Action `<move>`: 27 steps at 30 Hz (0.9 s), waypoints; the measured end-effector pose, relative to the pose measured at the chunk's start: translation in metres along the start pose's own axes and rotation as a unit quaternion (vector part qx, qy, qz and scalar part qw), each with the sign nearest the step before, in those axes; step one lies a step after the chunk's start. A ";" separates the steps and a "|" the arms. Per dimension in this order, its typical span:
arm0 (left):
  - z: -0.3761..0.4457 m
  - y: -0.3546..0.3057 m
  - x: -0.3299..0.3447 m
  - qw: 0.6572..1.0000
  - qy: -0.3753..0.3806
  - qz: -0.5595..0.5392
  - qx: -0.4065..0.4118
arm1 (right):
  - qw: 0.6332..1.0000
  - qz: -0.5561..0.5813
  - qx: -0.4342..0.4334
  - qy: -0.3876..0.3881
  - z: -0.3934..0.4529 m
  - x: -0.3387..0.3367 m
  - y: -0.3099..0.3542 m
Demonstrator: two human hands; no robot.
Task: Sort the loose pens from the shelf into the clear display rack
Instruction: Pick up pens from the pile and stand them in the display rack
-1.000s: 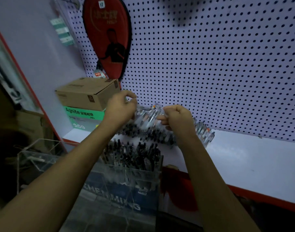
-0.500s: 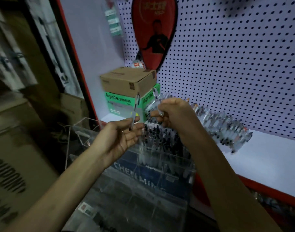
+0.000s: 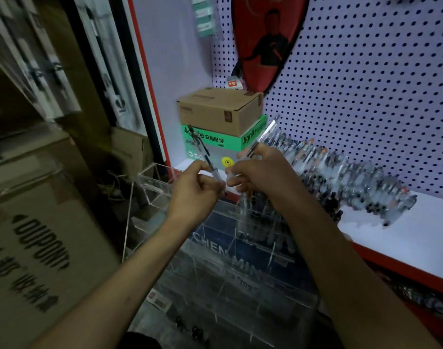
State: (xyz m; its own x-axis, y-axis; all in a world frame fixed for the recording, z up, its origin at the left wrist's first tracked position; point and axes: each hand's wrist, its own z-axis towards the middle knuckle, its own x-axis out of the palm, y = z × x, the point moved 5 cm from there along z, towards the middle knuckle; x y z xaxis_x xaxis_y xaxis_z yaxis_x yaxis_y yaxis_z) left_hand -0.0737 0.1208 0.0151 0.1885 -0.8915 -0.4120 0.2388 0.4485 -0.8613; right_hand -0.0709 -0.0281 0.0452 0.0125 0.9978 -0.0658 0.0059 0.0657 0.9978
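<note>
A white shelf (image 3: 416,238) bears a heap of loose pens (image 3: 346,182) and stacked boxes (image 3: 220,127).

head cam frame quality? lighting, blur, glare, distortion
Head view: white shelf and white perforated pegboard brightly lit; brown cardboard cartons at left dim and motion-smeared. Row of loose clear-barrelled pens soft. Clear acrylic display rack shows only by edge highlights. Wide-angle bends the red shelf upright. Both hands fairly sharp.

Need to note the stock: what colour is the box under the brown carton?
Green band over a grey lower part, on the box under the brown carton; head view.
</note>
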 end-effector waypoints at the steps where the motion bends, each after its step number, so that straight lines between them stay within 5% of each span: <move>1: 0.000 0.000 0.002 1.000 -0.005 0.020 0.020 | 0.999 -0.029 -0.020 -0.004 0.001 0.001 0.000; 8: 0.007 0.003 0.003 0.985 -0.028 0.153 0.071 | 0.980 -0.183 -0.082 -0.001 0.006 -0.005 0.002; 15: 0.007 0.010 0.011 0.980 0.020 0.182 0.074 | 0.988 -0.131 -0.033 0.075 0.010 -0.003 0.002; 21: 0.008 0.007 0.009 0.972 0.044 0.212 0.092 | 0.932 -0.339 -0.129 0.012 0.016 -0.009 0.008; 27: 0.000 0.005 0.015 0.970 0.154 0.165 0.093 | 0.917 -0.347 -0.195 -0.022 0.008 -0.018 0.017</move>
State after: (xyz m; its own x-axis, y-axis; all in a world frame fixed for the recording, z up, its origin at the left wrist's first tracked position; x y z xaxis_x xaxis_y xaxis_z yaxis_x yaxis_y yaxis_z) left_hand -0.0698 0.1094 0.0041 -0.0034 -0.6616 -0.7498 0.3880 0.6902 -0.6108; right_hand -0.0636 -0.0454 0.0629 0.1814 0.7134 -0.6769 -0.3310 0.6925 0.6411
